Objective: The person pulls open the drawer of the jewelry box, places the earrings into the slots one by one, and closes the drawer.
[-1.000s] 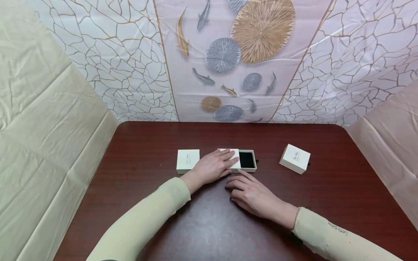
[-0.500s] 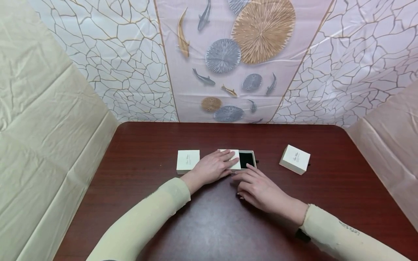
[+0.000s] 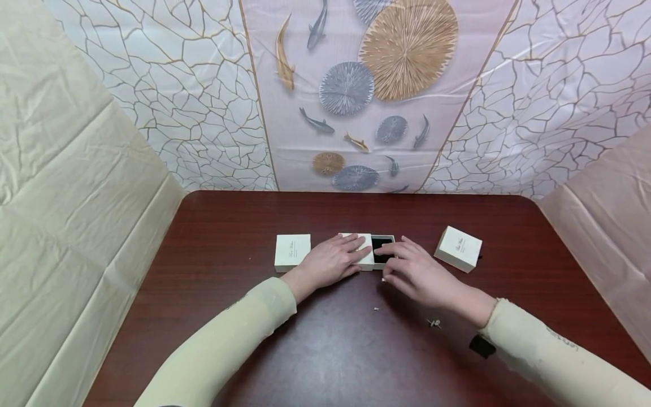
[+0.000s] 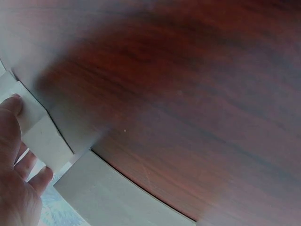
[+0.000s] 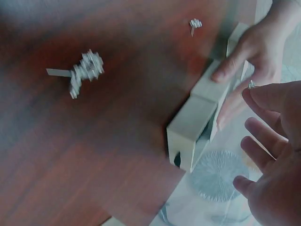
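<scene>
In the head view my left hand (image 3: 330, 260) lies over the cream sleeve of a small drawer box (image 3: 367, 238), fingers across the top and thumb on its near wall. The box's drawer (image 3: 385, 267), lined in black, is slid partly out to the right. Over it hovers my right hand (image 3: 414, 271). Its thumb and index finger pinch a tiny silvery earring (image 5: 252, 84), seen in the right wrist view, while the other fingers are spread loosely. Two more silvery earrings lie on the table: a larger one (image 5: 87, 69) and a smaller one (image 5: 195, 23).
A closed cream box (image 3: 293, 249) stands left of the left hand. Another closed box (image 3: 460, 246), turned at an angle, stands on the right. The dark red table (image 3: 315, 362) meets a patterned cloth backdrop (image 3: 305, 152) at its far edge.
My right hand has moved right and away from me, from the box's near side to above the drawer, uncovering the two earrings on the table. The left hand stays put.
</scene>
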Action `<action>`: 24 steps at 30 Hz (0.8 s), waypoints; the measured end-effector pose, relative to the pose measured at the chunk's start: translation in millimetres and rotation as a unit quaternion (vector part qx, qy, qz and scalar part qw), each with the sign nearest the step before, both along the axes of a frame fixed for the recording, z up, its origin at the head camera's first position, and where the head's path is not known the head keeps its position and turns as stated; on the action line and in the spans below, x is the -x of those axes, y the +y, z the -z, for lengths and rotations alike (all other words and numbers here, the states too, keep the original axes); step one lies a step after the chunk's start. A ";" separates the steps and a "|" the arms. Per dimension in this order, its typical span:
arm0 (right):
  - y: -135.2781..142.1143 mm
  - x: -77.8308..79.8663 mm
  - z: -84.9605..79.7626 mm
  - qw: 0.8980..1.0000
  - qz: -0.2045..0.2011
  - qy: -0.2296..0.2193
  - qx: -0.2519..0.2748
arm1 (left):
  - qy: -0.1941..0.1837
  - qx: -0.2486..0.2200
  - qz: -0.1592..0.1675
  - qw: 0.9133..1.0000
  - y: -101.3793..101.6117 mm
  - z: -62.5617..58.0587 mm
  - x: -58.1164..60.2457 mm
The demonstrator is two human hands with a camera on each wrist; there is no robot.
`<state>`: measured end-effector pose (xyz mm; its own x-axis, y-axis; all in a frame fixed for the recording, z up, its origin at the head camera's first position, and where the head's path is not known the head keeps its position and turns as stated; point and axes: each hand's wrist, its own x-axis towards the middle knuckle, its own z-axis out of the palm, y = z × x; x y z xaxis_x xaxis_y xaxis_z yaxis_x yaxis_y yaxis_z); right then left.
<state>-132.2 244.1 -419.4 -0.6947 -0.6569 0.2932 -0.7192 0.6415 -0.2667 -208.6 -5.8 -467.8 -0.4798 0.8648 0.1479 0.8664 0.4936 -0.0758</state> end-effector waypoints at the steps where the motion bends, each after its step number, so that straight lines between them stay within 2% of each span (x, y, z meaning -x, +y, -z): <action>1: 0.8 2.2 -2.1 1.000 0.004 -0.009 0.001 | 0.001 -0.001 0.000 1.000 -0.2 0.1 0.2; 8: 7.5 19.3 -12.5 0.998 0.020 -0.060 0.002 | -0.001 0.001 -0.001 1.000 -0.7 -0.4 0.6; 17: 15.1 42.4 -16.0 0.996 0.011 -0.091 0.004 | -0.004 -0.002 -0.002 1.000 -0.6 -0.3 0.9; 24: 19.4 58.4 -21.0 0.992 0.018 -0.119 -0.029 | -0.008 0.002 -0.005 1.000 -0.1 -2.0 0.0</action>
<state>-190.6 263.5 -398.4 -0.7629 -0.6414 0.0806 -0.6166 0.6845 -0.3890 -208.6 -5.9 -465.7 -0.4906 0.8605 0.1370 0.8625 0.5020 -0.0642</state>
